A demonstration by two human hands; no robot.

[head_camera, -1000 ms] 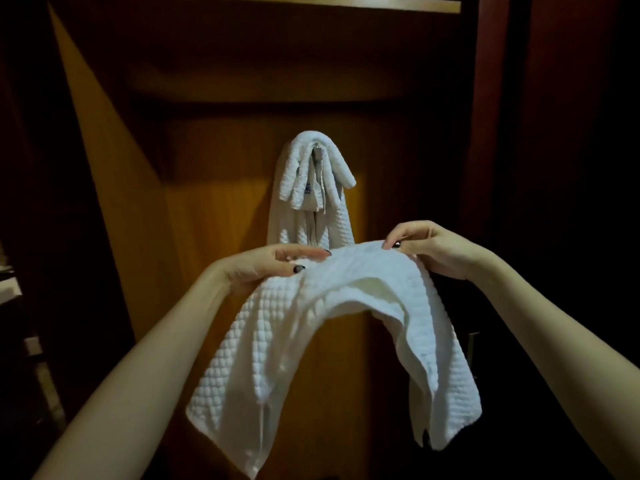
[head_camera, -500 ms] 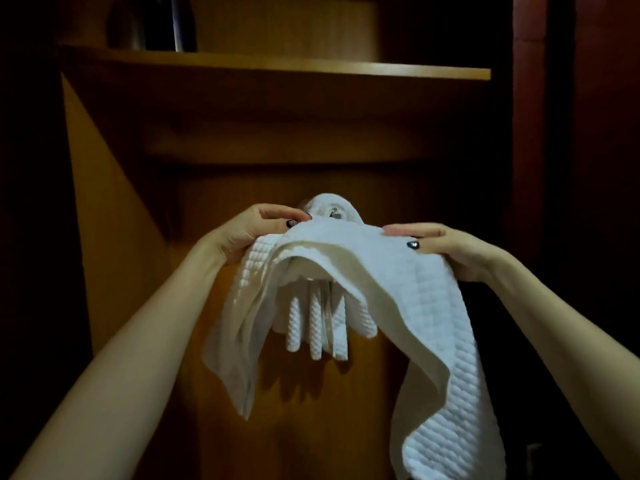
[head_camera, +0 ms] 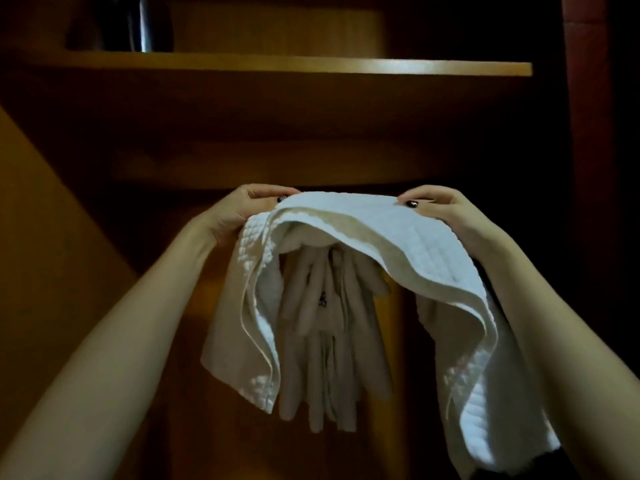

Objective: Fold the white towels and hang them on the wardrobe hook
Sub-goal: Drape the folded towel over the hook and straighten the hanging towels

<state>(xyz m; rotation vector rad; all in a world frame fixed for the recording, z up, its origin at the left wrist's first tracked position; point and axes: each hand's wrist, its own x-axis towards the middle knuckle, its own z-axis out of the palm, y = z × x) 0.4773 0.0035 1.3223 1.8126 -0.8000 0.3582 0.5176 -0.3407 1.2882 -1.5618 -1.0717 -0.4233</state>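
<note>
The white waffle-weave towel (head_camera: pixel 398 230) is pinched at its top fold by the left hand (head_camera: pixel 240 211) and right hand (head_camera: pixel 443 209), long axis level between them, held directly over the hanging folded white towel (head_camera: pixel 332 327); the hook is hidden beneath.

I record the following changes. The held towel (head_camera: pixel 381 230) has gone up: a second ago its top edge sat level with the lower half of the hung towel (head_camera: pixel 329 323), and half a second ago it was level with the hook. It now arches across the crown of the hung towel, covering the hook; only the hanging folds show beneath it. The left hand (head_camera: pixel 242 209) and right hand (head_camera: pixel 440 209) have risen with it, and the edge gripped between them lies flatter than before. My view has tilted upward and drawn closer, bringing the shelf (head_camera: pixel 311 65) lower in frame and more of the dark object (head_camera: pixel 138 26) on it into sight.
</note>
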